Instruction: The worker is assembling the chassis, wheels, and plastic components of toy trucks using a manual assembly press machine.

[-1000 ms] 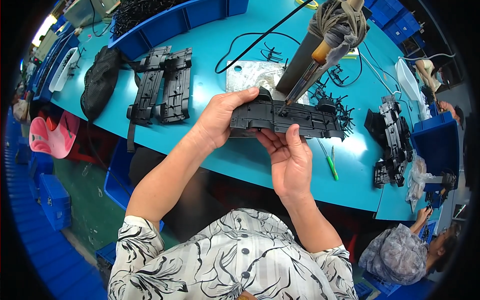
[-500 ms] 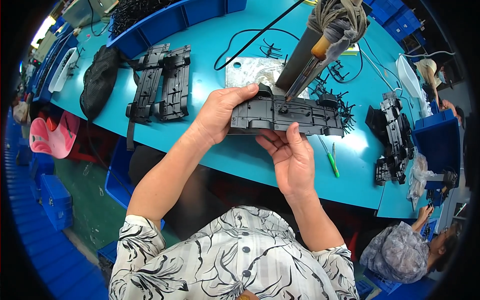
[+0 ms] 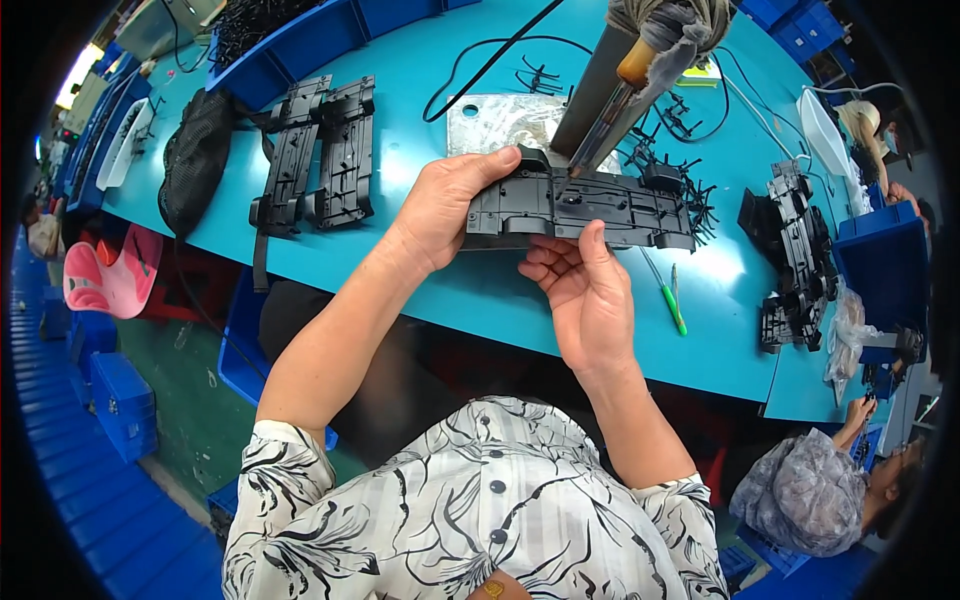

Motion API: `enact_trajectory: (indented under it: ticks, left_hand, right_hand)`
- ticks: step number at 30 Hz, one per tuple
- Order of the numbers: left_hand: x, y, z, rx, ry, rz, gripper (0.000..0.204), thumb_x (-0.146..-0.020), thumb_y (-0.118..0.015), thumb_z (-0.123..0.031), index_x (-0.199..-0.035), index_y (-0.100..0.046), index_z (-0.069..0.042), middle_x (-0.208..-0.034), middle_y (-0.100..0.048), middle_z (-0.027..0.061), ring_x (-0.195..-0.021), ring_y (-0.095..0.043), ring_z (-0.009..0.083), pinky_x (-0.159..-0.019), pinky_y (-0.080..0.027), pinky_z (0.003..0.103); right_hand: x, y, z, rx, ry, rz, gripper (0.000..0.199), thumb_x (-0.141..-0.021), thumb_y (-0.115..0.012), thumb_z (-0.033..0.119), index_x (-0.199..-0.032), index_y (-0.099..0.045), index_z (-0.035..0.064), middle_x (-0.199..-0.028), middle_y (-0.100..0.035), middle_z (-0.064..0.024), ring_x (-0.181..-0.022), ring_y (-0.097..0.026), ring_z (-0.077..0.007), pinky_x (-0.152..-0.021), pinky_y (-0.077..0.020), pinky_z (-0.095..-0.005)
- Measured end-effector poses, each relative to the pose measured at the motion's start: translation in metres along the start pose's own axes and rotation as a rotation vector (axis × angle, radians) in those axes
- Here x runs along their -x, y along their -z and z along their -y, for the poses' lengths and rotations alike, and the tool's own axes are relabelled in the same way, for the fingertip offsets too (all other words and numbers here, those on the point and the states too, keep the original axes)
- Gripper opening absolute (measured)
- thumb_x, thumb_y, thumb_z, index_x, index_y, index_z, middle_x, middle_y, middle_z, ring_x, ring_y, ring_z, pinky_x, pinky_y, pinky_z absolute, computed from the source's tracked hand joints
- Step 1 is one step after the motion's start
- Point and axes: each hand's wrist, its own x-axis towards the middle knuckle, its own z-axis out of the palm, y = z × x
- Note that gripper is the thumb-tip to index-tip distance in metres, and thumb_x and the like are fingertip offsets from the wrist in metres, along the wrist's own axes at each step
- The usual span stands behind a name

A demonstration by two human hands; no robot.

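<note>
My left hand grips the left end of a long black plastic chassis panel, thumb on top. My right hand is at the near edge, its thumb raised beside the rim and its curled fingers partly hidden under the panel. The panel lies tilted above the table, its ribbed face up. A soldering iron with a wooden handle, fixed with wrapped cloth to a dark metal post, points down at the panel's middle. Its tip is at or just above the plastic; I cannot tell which.
Two similar black panels lie at left beside a black mesh sleeve. More stacked panels are at right. A metal plate, small black branched parts, green-handled tools and a blue bin surround the work. A co-worker sits at right.
The whole view has shifted slightly, with the table sliding up in it. The panel has moved a little to the right under the iron's tip, both hands still at it.
</note>
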Motion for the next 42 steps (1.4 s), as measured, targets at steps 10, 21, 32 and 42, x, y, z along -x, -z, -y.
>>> enact_trajectory:
  ticks: [10,21,32,42]
  left_hand:
    - [-0.004,-0.002,-0.006,-0.077,0.085,-0.039,0.033,-0.086,-0.066,-0.029,-0.097,-0.063,0.002,-0.083,-0.066,0.0090,-0.065,-0.064,0.0145,-0.056,-0.054,0.026]
    - [-0.006,-0.003,-0.007,-0.137,0.085,-0.084,0.036,-0.084,-0.068,-0.034,-0.094,-0.065,0.000,-0.075,-0.065,0.0077,-0.056,-0.060,0.0158,-0.045,-0.045,0.024]
    - [-0.007,-0.004,-0.007,-0.130,0.106,-0.116,0.036,-0.083,-0.069,-0.034,-0.094,-0.065,0.000,-0.073,-0.065,0.0083,-0.056,-0.061,0.0162,-0.044,-0.045,0.024]
    - [-0.006,-0.004,-0.007,-0.162,0.104,-0.113,0.037,-0.084,-0.067,-0.036,-0.094,-0.065,-0.001,-0.074,-0.065,0.0078,-0.056,-0.061,0.0172,-0.046,-0.044,0.024]
  right_hand:
    - [-0.006,-0.004,0.001,0.028,0.073,-0.024,0.043,-0.096,-0.049,0.040,-0.101,-0.058,-0.0012,-0.094,-0.062,-0.0124,-0.083,-0.059,-0.0189,-0.078,-0.0499,-0.0352]
    - [-0.008,-0.007,0.003,0.042,0.075,-0.030,0.044,-0.095,-0.050,0.040,-0.102,-0.058,-0.0021,-0.094,-0.062,-0.0121,-0.084,-0.059,-0.0187,-0.078,-0.0504,-0.0343]
    - [-0.008,-0.009,0.005,0.048,0.083,-0.016,0.043,-0.095,-0.051,0.040,-0.103,-0.058,-0.0018,-0.095,-0.062,-0.0124,-0.085,-0.060,-0.0190,-0.078,-0.0508,-0.0342]
    - [-0.009,-0.011,0.005,0.055,0.085,-0.024,0.042,-0.095,-0.052,0.039,-0.102,-0.059,-0.0016,-0.093,-0.062,-0.0122,-0.084,-0.061,-0.0190,-0.078,-0.0512,-0.0338]
